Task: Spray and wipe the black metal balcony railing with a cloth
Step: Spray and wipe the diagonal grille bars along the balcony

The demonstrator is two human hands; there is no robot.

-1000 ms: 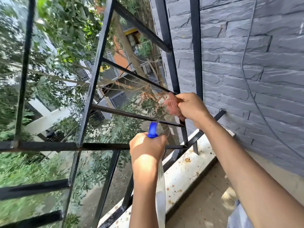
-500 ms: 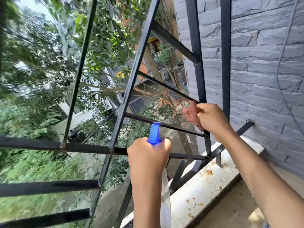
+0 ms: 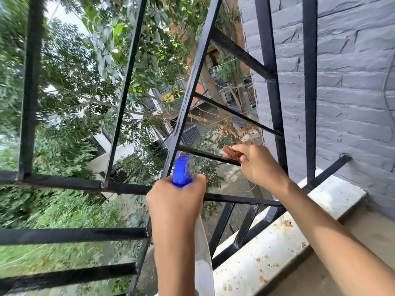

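The black metal railing [image 3: 188, 99] fills the view, with upright and slanted bars and horizontal rails. My right hand [image 3: 259, 165] presses a reddish-brown cloth [image 3: 232, 153] against a thin slanted crossbar [image 3: 205, 154], close to the right upright. My left hand [image 3: 177, 201] grips a spray bottle with a blue head [image 3: 181, 170] and a clear body [image 3: 204, 261]. The nozzle points at the railing just left of the cloth.
A grey stone-clad wall [image 3: 352, 92] stands on the right. Below the railing runs a white ledge [image 3: 273, 248] with rust spots, and a beige floor [image 3: 367, 229] lies behind it. Beyond the bars are trees and buildings far below.
The view has shifted left and up. My right hand with the cloth slid down onto the lower thin crossbar. My left hand kept the bottle raised.
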